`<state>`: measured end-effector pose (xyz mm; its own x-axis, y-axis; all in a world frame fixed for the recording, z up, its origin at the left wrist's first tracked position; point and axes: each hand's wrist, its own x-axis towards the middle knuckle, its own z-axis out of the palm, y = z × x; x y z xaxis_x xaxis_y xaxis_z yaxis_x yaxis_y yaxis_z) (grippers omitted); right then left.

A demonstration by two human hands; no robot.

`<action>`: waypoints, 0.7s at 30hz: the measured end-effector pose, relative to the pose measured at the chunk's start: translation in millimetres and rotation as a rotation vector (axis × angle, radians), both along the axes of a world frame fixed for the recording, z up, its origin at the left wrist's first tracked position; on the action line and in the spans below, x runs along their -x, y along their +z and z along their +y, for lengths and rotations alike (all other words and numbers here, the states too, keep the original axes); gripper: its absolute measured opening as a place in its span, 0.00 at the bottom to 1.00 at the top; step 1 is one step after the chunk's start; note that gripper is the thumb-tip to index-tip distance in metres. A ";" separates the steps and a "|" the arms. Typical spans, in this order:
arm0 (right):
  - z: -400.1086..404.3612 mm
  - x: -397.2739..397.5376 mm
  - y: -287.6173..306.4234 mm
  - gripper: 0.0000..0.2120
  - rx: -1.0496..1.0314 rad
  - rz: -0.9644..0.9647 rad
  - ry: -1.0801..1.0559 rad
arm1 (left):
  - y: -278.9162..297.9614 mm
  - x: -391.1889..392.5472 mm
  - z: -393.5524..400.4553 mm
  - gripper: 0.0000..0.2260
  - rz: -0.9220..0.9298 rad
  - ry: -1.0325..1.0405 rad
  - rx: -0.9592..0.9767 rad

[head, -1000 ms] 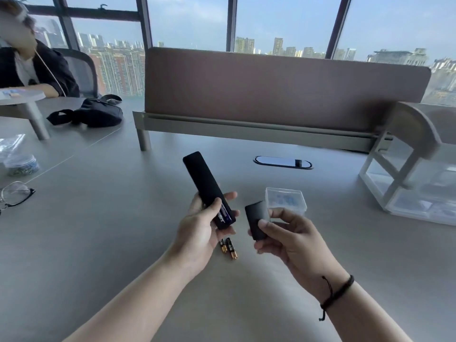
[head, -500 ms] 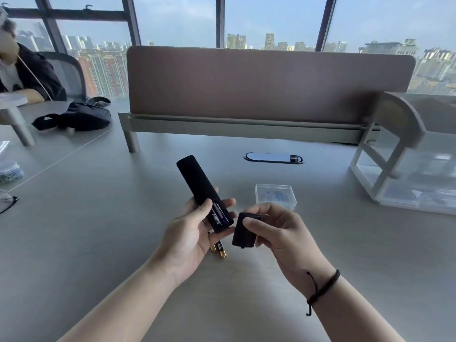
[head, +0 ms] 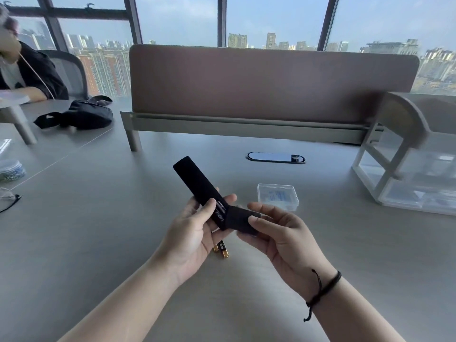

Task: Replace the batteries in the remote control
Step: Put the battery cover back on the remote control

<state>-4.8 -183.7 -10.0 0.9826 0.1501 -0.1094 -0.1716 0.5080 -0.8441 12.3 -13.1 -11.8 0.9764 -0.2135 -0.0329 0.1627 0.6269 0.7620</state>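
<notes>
**Black cover going back on the remote, almost there**

Black plastic all round here. The left hand (head: 190, 233) grips the remote control (head: 197, 183) by its lower end, thumb curled over the top face, with the long end pointing up and away from the palm. The battery bay looks open, and a labelled cell shows inside it just past the thumb.

The right hand (head: 283, 233) pinches the battery cover (head: 240, 219) between thumb and fingers. One end of the cover touches the bottom end of the remote, but it sits at an angle, not lined up yet.

Two loose batteries (head: 222, 250) lie on the table (head: 98, 243) right under the left hand, probably the old ones. A clear plastic box (head: 277, 196) sits just beyond the right hand.

So I'd say we're at the closing step: fresh cells in, lid to go. Next move needs the cover swung in line with the body, seated in its rails and slid or pressed until it clicks. The left hand has to hold steady, thumb clear of the bay.
</notes>
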 end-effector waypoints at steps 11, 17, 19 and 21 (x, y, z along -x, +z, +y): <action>16.0 5.5 -6.7 0.09 0.389 -0.036 -0.148 | -1.3 0.9 0.3 0.18 -0.075 -0.048 0.018; 15.4 6.7 -6.0 0.03 0.380 -0.101 -0.131 | -5.6 0.2 2.5 0.21 -0.122 -0.028 -0.118; 14.8 6.5 -5.1 0.03 0.384 -0.124 -0.137 | -6.6 1.1 2.3 0.23 -0.135 -0.039 -0.149; 15.1 6.5 -4.5 0.05 0.388 -0.117 -0.140 | -7.0 2.1 1.2 0.22 -0.143 -0.051 -0.176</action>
